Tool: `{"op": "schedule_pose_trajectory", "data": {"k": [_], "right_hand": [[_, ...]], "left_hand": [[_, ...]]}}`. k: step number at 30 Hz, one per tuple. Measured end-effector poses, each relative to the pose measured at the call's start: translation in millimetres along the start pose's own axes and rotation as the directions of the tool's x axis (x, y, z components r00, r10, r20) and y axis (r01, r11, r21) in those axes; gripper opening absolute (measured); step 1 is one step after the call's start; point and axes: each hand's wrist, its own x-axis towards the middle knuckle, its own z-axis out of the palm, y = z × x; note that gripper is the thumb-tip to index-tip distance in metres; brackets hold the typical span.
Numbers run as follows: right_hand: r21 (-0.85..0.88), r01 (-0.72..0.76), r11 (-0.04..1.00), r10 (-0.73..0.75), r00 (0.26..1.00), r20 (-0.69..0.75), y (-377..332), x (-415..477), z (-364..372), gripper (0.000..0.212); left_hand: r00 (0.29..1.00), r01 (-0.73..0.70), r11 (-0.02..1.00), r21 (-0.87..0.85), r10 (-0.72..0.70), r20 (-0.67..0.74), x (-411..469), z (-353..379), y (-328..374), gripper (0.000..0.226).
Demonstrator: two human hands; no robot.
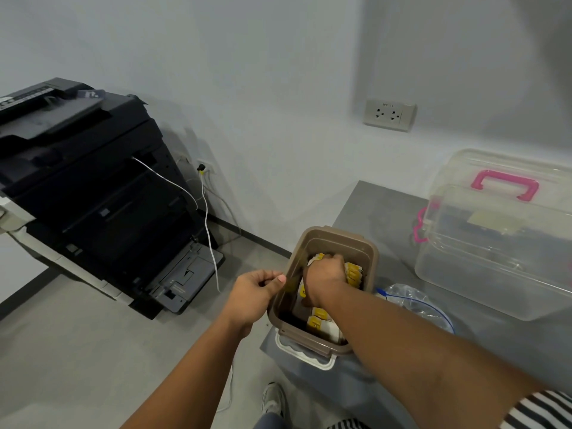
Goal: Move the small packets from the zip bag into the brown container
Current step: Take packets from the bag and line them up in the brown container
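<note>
At the near left corner of the grey table [371, 212], brown container [325, 239], open on top, with yellow-and-white small packets [318, 320] inside. Deep in it, right hand [325, 277], fingers curled down round a bunch of these packets. Outside, left hand [257, 292], pinching the left wall of the container at the rim, thumb on top. Just right of the container, zip bag [414, 300], crumpled, lying on the table; contents not clear. Farther right, clear storage box [495, 243] with pink handle. On the floor at left, black copier [93, 187].
</note>
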Motion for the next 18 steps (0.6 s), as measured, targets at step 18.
{"op": "schedule_pose_trajectory", "data": {"k": [18], "right_hand": [[0.161, -0.092, 0.983, 0.093, 0.996, 0.002, 5.6, 8.4, 5.1, 0.07]], "left_hand": [[1.0, 0.001, 0.999, 0.032, -0.001, -0.006, -2.8, 0.8, 4.2, 0.018]]}}
